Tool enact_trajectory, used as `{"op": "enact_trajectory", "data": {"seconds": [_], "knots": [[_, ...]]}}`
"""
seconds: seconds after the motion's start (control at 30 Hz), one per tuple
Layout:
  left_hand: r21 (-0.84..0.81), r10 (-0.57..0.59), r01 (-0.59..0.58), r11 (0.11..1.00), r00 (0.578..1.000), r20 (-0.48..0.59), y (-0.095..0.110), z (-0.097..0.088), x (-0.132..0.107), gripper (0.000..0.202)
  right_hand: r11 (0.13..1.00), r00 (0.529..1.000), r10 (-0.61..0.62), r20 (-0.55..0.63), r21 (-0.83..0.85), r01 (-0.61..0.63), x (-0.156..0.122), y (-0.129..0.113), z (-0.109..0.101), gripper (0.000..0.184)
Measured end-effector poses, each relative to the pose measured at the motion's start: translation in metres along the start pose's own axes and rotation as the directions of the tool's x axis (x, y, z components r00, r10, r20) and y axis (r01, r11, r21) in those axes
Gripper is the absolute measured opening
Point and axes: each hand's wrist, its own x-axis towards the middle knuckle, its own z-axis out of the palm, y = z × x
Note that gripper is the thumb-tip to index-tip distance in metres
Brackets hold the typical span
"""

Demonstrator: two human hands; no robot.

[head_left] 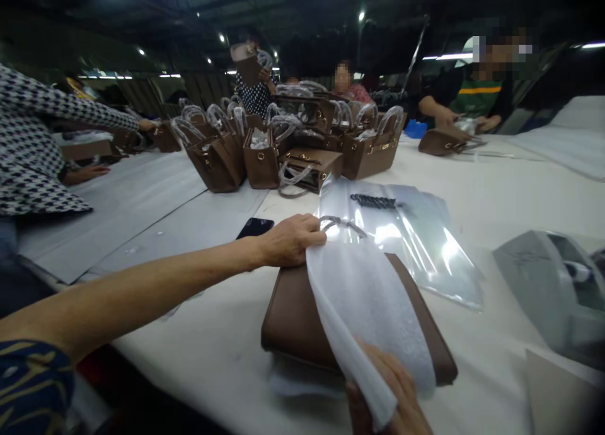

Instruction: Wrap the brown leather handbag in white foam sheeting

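Observation:
A brown handbag [295,315] lies flat on the white table in front of me, its wrapped handle [347,224] pointing away. Over its upper face stretches a white foam sheet [368,296]. My left hand [295,239] is closed on the sheet's far left corner, close to the handle. At the near end, my right hand [390,391] grips the sheet's lower edge, thumb underneath and fingers on top. More white sheet shows beneath the bag's near side.
Clear plastic sheets [425,233] with a dark coiled strip [373,201] lie beyond the bag. A grey tape dispenser [543,290] stands right, a dark phone-like object [255,227] left. Several brown handbags [217,161] stand behind. Co-workers are around the table, one handling a bag [444,140].

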Motion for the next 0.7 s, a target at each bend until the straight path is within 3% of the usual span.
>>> {"op": "enact_trajectory", "data": {"seconds": [0.2,0.33,0.47,0.53,0.63,0.7], "knots": [[-0.175,-0.031,0.014,0.985,0.995,-0.093,0.022,-0.015,-0.052,0.026,0.996,0.998,-0.031,0.047,0.079,0.027,0.004,-0.007,-0.007,0.04],[-0.234,0.0,-0.044,0.971,0.982,-0.187,0.056,-0.015,-0.081,0.037,0.989,0.978,-0.145,0.148,0.011,0.145,0.008,-0.019,-0.014,0.044],[-0.148,0.003,-0.062,0.987,0.929,-0.371,0.113,0.014,-0.127,0.057,0.978,0.96,-0.195,0.201,-0.029,0.205,0.005,-0.021,-0.013,0.051],[-0.066,-0.061,0.033,0.997,0.877,-0.477,0.137,0.035,-0.147,0.057,0.971,0.953,-0.225,0.204,-0.032,0.236,0.003,-0.02,-0.011,0.051],[0.035,-0.166,0.214,0.976,0.842,-0.514,0.153,0.057,-0.157,0.04,0.964,0.944,-0.245,0.221,-0.051,0.263,-0.002,-0.021,-0.008,0.051],[0.07,-0.149,0.22,0.973,0.832,-0.535,0.15,0.061,-0.152,0.024,0.963,0.944,-0.242,0.225,-0.059,0.262,-0.004,-0.025,-0.007,0.05]]}}
